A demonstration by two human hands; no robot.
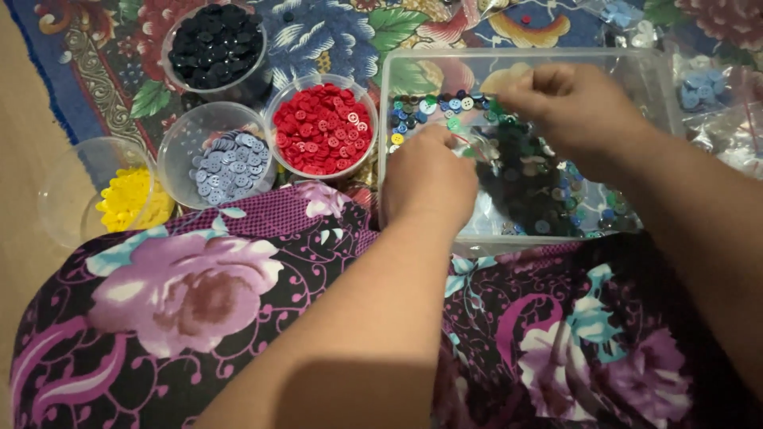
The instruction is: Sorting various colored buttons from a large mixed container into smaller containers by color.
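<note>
Both my hands reach into a clear plastic box holding mixed buttons, mostly dark green, blue and black. My left hand is curled at the box's near left side, fingers pinched on a small clear plastic bag. Over the middle of the box, my right hand pinches the same bag from above. Whether a button sits between the fingers is hidden.
Left of the box stand clear cups of sorted buttons: black, red, grey-blue and yellow. Plastic bags of blue buttons lie at the right. My lap in floral cloth fills the foreground on a patterned rug.
</note>
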